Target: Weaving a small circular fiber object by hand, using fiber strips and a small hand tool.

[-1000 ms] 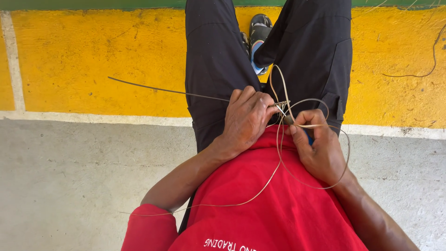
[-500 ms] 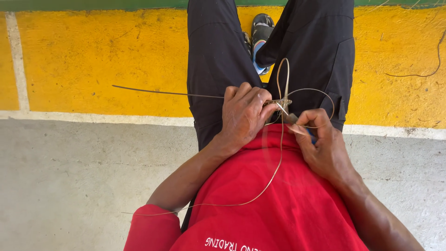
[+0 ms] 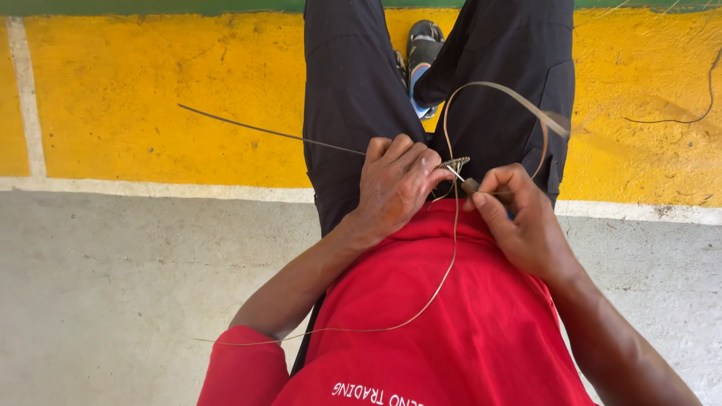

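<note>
Slippage looks the main risk: the left hand (image 3: pixel 395 184) pinches the small woven start (image 3: pixel 453 162) over the lap, the right hand (image 3: pixel 519 222) grips an awl-like tool (image 3: pixel 468 183) poked at it; the springy looping strand (image 3: pixel 496 90) may well snag or kink.

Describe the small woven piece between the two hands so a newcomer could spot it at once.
Start at the person's red shirt and black trousers. Just above the shirt's edge, the left hand pinches a tiny tan coiled woven piece. Unlike the long loose pale fibre strands looping around it, it is tight and knotted, with the right hand's pointed tool touching it.
</note>
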